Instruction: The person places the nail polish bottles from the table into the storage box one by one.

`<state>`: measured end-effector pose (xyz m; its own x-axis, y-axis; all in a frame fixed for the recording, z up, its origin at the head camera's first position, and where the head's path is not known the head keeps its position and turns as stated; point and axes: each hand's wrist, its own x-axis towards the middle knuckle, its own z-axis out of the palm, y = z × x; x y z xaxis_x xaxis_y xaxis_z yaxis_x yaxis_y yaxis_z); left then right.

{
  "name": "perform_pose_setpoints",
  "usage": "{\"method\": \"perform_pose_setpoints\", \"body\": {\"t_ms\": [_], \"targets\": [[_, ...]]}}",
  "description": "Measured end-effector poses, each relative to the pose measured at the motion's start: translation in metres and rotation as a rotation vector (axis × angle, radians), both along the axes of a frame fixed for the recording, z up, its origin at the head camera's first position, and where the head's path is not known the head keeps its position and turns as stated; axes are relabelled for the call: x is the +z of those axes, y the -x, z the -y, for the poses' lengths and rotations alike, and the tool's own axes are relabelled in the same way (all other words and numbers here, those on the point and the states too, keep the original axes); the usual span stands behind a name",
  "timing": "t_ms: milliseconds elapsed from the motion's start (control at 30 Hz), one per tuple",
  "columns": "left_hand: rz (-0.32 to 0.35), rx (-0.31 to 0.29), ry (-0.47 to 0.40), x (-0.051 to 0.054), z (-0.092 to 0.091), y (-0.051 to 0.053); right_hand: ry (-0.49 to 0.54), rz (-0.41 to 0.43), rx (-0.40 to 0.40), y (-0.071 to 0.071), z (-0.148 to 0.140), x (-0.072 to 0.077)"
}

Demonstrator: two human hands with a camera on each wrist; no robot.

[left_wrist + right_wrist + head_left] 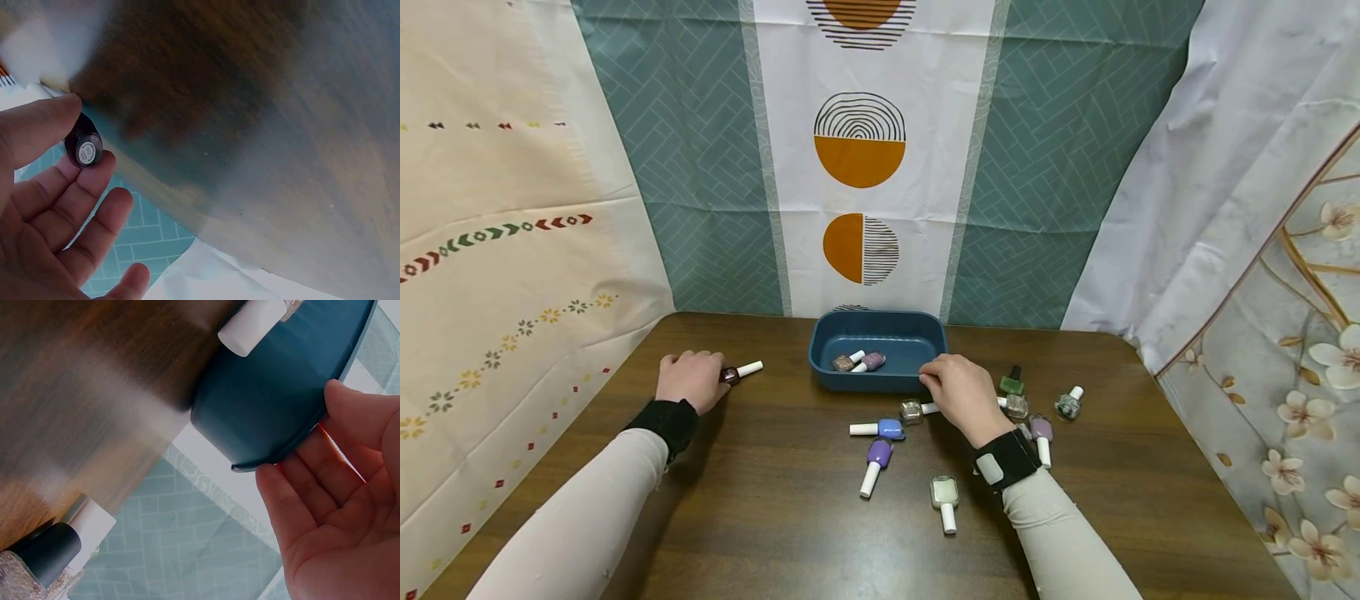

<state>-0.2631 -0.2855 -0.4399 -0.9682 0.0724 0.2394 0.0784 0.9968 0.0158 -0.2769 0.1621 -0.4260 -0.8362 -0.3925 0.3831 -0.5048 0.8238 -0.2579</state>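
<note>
The left hand (691, 379) pinches a dark polish bottle (728, 377) left of the blue tray (865, 383), while the right hand (962, 393), well apart, grips the tray's near-right corner.

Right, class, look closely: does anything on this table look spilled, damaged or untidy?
No spill or damage shows. What looks untidy is the scatter: the purple bottle, blue bottle and pale bottle lie flat, pointing different ways, on the table outside the dark blue bin, while two other bottles lie inside it.
</note>
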Motion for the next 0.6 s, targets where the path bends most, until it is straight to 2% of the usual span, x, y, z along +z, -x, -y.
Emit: {"method": "perform_pose_setpoints", "body": {"t_ms": [267,600], "targets": [[0.01,-0.004,-0.007,-0.0027,0.0019,-0.0009,-0.002,-0.003,0.003,0.0003,-0.0001,-0.0008],[-0.022,-0.013,-0.019,-0.003,-0.0014,-0.0032,0.001,0.002,0.005,0.0005,-0.0004,0.0]]}}
